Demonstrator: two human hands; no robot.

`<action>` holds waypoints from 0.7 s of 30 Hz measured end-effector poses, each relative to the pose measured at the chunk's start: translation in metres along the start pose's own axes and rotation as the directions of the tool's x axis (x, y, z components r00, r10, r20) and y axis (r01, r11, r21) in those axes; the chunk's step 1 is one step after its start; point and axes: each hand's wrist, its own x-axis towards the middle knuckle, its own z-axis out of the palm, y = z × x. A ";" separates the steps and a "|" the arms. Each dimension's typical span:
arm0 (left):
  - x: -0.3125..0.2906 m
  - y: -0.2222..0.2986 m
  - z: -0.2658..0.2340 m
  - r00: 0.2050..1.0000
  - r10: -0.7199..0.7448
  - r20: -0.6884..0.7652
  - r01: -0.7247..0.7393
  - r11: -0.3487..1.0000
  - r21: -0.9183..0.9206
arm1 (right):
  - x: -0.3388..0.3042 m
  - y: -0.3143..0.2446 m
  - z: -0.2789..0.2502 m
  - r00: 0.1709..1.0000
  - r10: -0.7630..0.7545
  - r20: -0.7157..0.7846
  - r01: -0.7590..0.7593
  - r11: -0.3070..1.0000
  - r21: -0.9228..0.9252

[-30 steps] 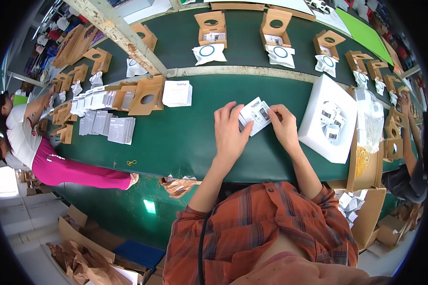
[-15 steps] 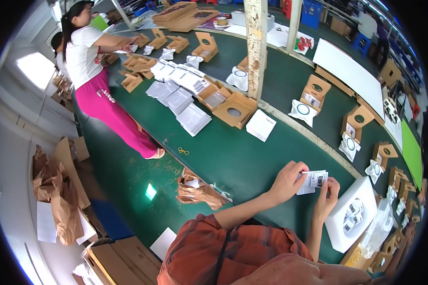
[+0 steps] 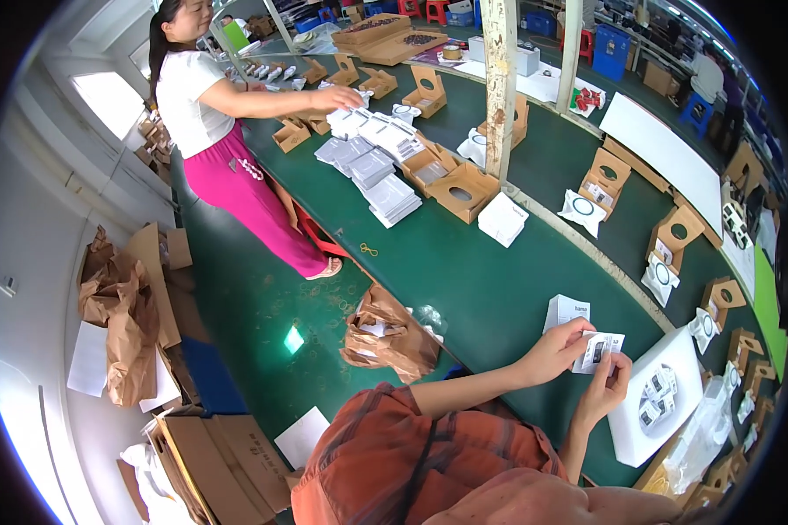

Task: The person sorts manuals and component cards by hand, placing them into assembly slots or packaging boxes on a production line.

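Note:
Both hands are over the green bench at the lower right. My left hand [image 3: 554, 354] pinches the left side of a small white printed leaflet [image 3: 596, 352]. On its right edge, the fingers of my right hand [image 3: 606, 390] are closed too. A white booklet [image 3: 566, 310] lies on the bench just beyond my left hand. Close to my right hand is a white foam block [image 3: 623, 435] with a round opening. Several small printed packets [image 3: 657, 395] sit in that opening.
Stacked white booklets [image 3: 503, 220], grey-white packs [image 3: 392, 201] and an open brown box [image 3: 464, 194] stand farther along the bench. A post [image 3: 500, 96] rises behind them. Beyond a rail are brown boxes with white-wrapped round items [image 3: 582, 206]. A co-worker [image 3: 193, 96] reaches in at the far left.
The whole view has shifted. A booklet now shows on the bench beyond my left hand, and the leaflet sits lower between my fingers. The co-worker's arm now stretches over the white stacks.

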 end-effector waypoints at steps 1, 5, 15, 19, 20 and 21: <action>-0.002 0.001 0.003 1.000 0.012 0.000 -0.012 1.000 0.004 | -0.001 0.000 -0.002 1.000 -0.004 -0.015 0.004 1.000 0.003; -0.011 -0.006 0.015 0.999 0.032 0.015 -0.032 0.999 -0.022 | -0.006 0.001 -0.011 0.999 0.010 -0.047 -0.007 0.999 0.053; -0.025 -0.006 0.026 0.996 0.092 -0.016 -0.091 0.995 0.040 | -0.015 0.003 -0.018 0.991 0.011 -0.130 -0.003 0.998 0.062; -0.028 -0.019 0.032 0.997 0.074 -0.031 -0.074 0.997 0.005 | -0.019 0.009 -0.020 0.989 0.008 -0.147 0.003 0.997 0.071; -0.030 -0.017 0.034 0.997 0.062 -0.034 -0.063 0.998 -0.008 | -0.019 0.009 -0.020 0.988 0.014 -0.155 -0.002 0.997 0.073; -0.031 -0.020 0.033 0.995 0.093 -0.029 -0.093 0.996 -0.005 | -0.019 0.010 -0.018 0.987 0.012 -0.159 0.000 0.997 0.076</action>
